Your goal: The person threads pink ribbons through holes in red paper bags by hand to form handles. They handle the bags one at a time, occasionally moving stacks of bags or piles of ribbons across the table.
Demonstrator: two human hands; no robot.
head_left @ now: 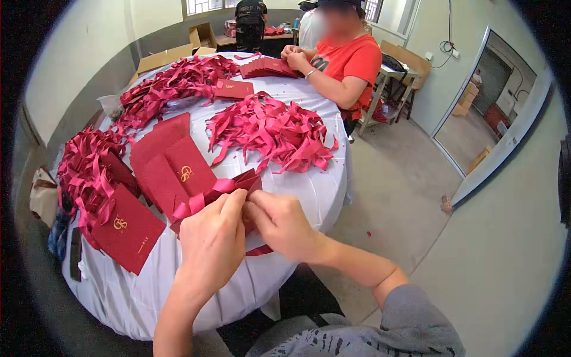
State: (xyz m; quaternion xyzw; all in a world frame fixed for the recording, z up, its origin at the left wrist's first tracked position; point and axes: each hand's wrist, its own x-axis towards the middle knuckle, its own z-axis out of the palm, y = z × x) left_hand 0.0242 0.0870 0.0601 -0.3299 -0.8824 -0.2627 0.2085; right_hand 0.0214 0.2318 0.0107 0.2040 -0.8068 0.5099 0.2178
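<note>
My left hand (211, 241) is closed in a pinch at the top edge of a small dark red paper bag (245, 178), beside a pink ribbon (205, 197) that runs out to the left. Right up against it, my right hand (282, 223) pinches at the same edge. The fingertips meet, so exactly what lies between them is hidden. Just beyond my hands lies a stack of red bags with gold emblems (172, 157). Another red bag (129, 229) with a gold emblem rests to the left, at the foot of a ribbon heap.
Piles of pink ribbon (270, 134) cover parts of the round table with a white cloth (202, 303). Across it, a person in a red shirt (351, 62) works beside a row of red bags (270, 66). Cardboard boxes (163, 58) stand behind; a door (493, 101) is at right.
</note>
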